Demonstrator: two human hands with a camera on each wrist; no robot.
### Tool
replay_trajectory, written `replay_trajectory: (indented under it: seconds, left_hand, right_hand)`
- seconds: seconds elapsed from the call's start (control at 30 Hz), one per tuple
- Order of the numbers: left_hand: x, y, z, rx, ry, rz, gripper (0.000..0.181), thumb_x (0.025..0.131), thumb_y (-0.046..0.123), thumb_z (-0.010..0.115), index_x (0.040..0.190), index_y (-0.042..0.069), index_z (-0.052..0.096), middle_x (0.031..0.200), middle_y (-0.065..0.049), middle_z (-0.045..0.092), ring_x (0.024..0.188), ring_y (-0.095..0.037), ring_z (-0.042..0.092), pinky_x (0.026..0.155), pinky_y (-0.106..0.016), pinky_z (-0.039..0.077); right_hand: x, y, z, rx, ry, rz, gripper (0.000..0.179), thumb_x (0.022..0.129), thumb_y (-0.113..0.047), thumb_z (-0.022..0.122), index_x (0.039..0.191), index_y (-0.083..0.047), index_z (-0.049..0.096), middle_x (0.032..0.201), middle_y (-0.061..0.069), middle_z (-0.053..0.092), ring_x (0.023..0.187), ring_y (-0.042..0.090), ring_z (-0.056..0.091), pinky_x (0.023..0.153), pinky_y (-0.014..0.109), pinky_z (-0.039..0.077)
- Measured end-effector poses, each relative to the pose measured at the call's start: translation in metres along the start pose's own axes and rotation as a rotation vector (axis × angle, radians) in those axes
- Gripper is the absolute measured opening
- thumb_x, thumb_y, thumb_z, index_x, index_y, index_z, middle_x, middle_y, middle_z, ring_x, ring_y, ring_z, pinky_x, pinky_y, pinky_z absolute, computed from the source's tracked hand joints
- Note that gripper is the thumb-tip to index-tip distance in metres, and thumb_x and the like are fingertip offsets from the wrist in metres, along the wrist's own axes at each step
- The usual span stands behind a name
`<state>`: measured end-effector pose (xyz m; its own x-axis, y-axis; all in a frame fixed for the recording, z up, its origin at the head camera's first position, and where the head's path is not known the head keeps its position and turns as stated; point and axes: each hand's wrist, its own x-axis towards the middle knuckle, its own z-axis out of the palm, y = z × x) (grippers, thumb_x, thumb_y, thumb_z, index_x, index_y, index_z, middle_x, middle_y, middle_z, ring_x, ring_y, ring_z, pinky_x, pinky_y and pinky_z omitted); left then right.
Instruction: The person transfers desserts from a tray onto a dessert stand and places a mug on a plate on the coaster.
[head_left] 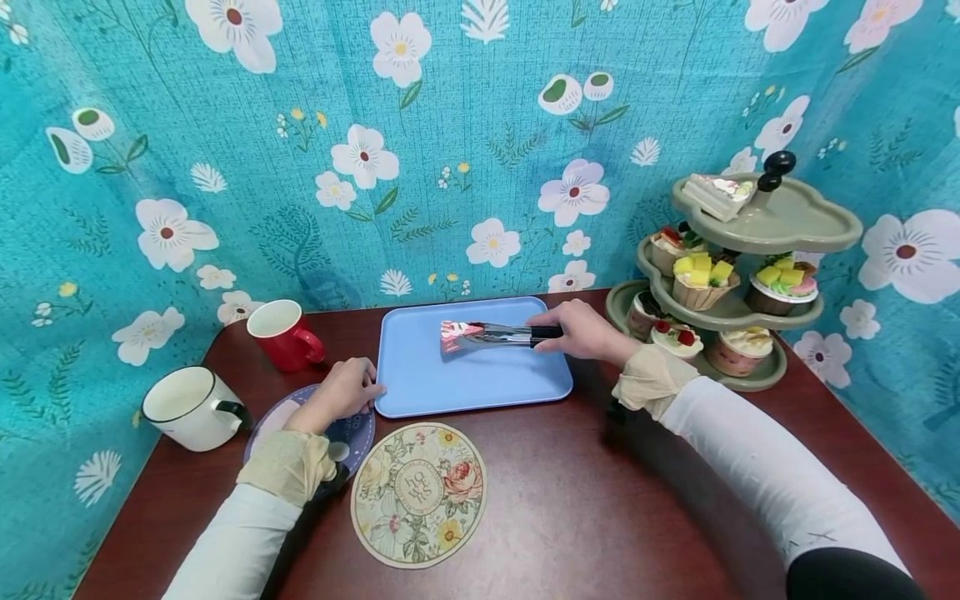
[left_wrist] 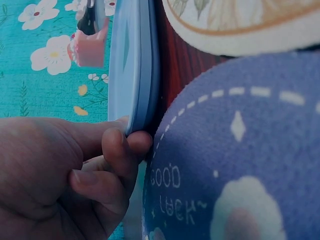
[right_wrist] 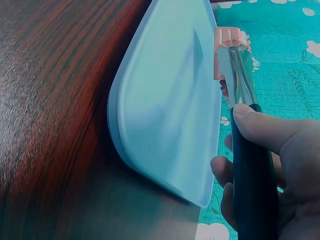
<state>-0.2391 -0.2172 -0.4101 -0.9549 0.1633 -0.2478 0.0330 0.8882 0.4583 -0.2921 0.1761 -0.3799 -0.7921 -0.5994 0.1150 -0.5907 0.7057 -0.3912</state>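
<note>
A pair of tongs [head_left: 504,335] with black handles and shiny metal arms is held in my right hand [head_left: 583,330]. Between the tong tips is a pink cake slice [head_left: 453,335], held above the light blue tray [head_left: 472,385]. In the right wrist view the thumb lies along the black handle [right_wrist: 254,170], fingers curled beneath. At the tray's left front corner, my left hand [head_left: 347,390] pinches the rim [left_wrist: 136,95] between thumb and fingers. Below that hand is a purple round mat [head_left: 358,435], partly covered by the wrist.
A floral round mat [head_left: 418,496] lies in front of the tray. Left of it stand a red mug [head_left: 281,342] and a white mug [head_left: 195,417]. At right, a tiered stand [head_left: 806,229] carries several cupcakes and another cake slice [head_left: 718,197]. A flowered cloth [head_left: 450,125] hangs behind.
</note>
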Motion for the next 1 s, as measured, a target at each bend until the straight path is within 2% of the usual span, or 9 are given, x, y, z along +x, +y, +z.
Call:
replay_trajectory:
  seconds: [0.07,0.13,0.23,0.3,0.67,1.0]
  left_hand:
    - [0.000,0.000,0.000,-0.001,0.000,0.007,0.020,0.094,0.015,0.066,0.103,-0.001,0.058,0.071,-0.009,0.065,0.058,-0.013,0.061,0.061,-0.027,0.052]
    - [0.000,0.000,0.000,-0.003,-0.001,0.007,0.020,0.094,0.015,0.066,0.103,-0.001,0.058,0.072,-0.009,0.066,0.059,-0.014,0.061,0.061,-0.027,0.053]
    - [-0.001,0.000,0.000,-0.005,-0.001,0.006,0.019,0.094,0.014,0.066,0.102,-0.001,0.058,0.073,-0.009,0.066,0.059,-0.014,0.061,0.060,-0.027,0.053]
    - [-0.001,0.001,0.000,-0.005,-0.001,0.005,0.019,0.094,0.014,0.066,0.102,-0.001,0.058,0.074,-0.009,0.066,0.059,-0.014,0.061,0.060,-0.026,0.053]
    - [-0.002,0.000,0.001,0.004,0.002,0.013,0.019,0.094,0.014,0.066,0.100,-0.001,0.058,0.072,-0.009,0.065,0.058,-0.013,0.061,0.061,-0.027,0.053]
    - [-0.001,0.002,0.001,0.017,0.004,0.021,0.019,0.094,0.014,0.066,0.101,-0.002,0.058,0.072,-0.009,0.066,0.058,-0.014,0.063,0.061,-0.027,0.053]
  right_hand:
    - [-0.002,0.000,-0.002,0.000,0.003,0.006,0.043,0.084,-0.025,0.079,0.124,-0.011,0.069,0.119,0.009,0.073,0.104,0.026,0.070,0.086,0.044,0.055]
    - [-0.003,0.000,-0.005,-0.002,0.002,0.015,0.043,0.085,-0.026,0.078,0.125,-0.012,0.069,0.116,0.009,0.074,0.090,0.020,0.070,0.077,0.038,0.054]
    - [-0.004,0.001,-0.007,-0.007,0.005,0.022,0.043,0.085,-0.027,0.078,0.125,-0.013,0.069,0.110,0.008,0.075,0.075,0.013,0.062,0.067,0.031,0.047]
    - [-0.005,0.000,-0.010,-0.016,0.005,0.025,0.044,0.086,-0.028,0.077,0.126,-0.013,0.068,0.109,0.007,0.076,0.071,0.011,0.058,0.065,0.028,0.045]
    - [-0.016,-0.008,-0.028,-0.011,0.002,0.041,0.043,0.088,-0.027,0.075,0.127,-0.011,0.067,0.114,0.010,0.074,0.073,0.012,0.057,0.065,0.028,0.045]
    - [-0.026,-0.003,-0.040,-0.016,0.034,0.044,0.037,0.087,-0.024,0.076,0.123,-0.014,0.070,0.098,0.003,0.075,0.071,0.013,0.054,0.065,0.028,0.043]
